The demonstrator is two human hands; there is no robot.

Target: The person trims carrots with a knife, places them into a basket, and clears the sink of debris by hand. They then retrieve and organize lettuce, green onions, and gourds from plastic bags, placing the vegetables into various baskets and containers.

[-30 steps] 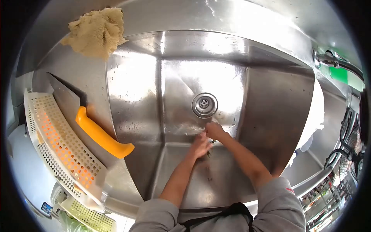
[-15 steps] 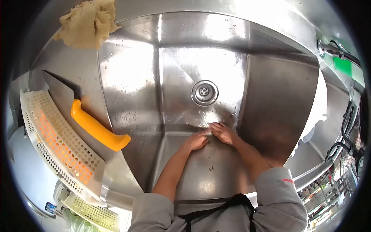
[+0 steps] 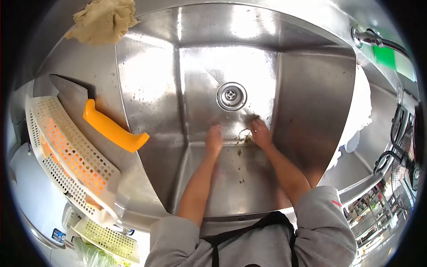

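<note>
Both hands are down in a steel sink [image 3: 320, 102]. My right hand [image 3: 261, 134] is low over the near side of the sink floor, its fingers drawn together around a small dark bit that is too blurred to name. Beside it lies a wet clump of greenish-brown scraps [image 3: 247, 138], with smaller bits trailing towards me. My left hand [image 3: 214, 139] hovers to the left of the scraps, apart from the right one; motion smears its fingers. The drain [image 3: 231, 96] sits just beyond both hands.
On the left ledge lies a knife with a yellow handle [image 3: 113, 129], next to a white perforated basket [image 3: 75, 151] with orange pieces inside. A tan cloth [image 3: 104, 21] rests at the back left. A tap [image 3: 369, 38] stands at the back right.
My hands were together at the near edge of the sink floor and have parted. The right moved towards the drain, the left slightly left and forward. The scraps between them now show.
</note>
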